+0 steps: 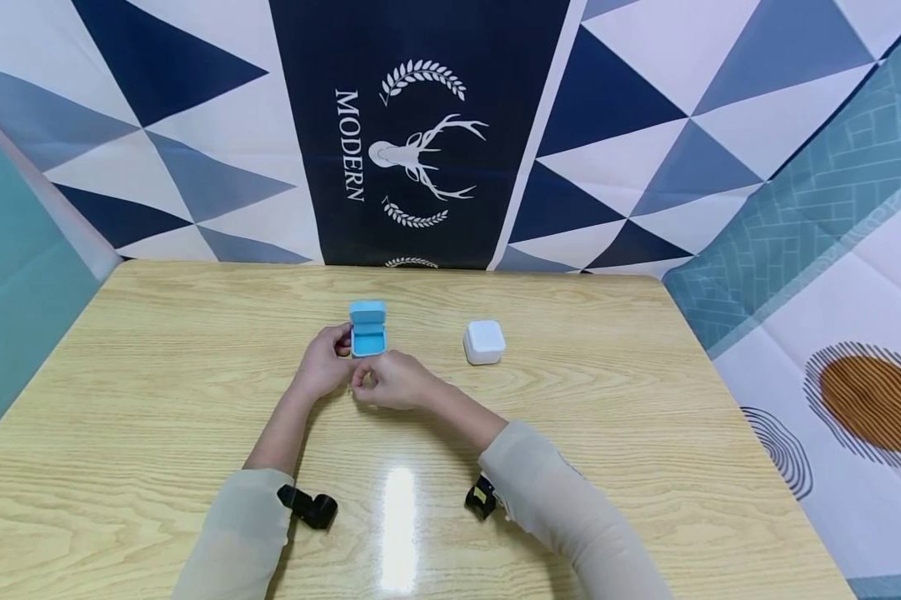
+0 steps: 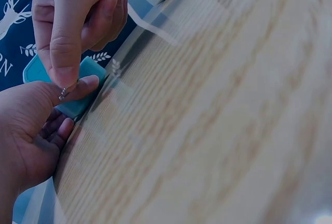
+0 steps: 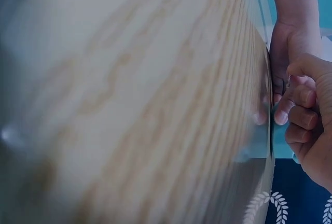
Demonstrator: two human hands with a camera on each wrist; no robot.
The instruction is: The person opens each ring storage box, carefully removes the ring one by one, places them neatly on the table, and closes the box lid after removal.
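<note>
A small light-blue jewelry box [image 1: 368, 342] stands on the table with its lid raised, and its inside looks bare. My left hand [image 1: 326, 363] holds it at the left side, the thumb lying across the front. Just before the box, my right hand [image 1: 396, 380] pinches a tiny sparkling silver piece of jewelry [image 2: 63, 94] between thumb and forefinger. That piece hangs close to the left thumb in the left wrist view; fingers hide part of it, so its exact kind is unclear.
A white rounded box [image 1: 484, 342] sits to the right of the blue one. The wood-grain table [image 1: 608, 400] ends at a patterned cloth backdrop [image 1: 420, 167]. Black wrist cameras are strapped at both sleeves.
</note>
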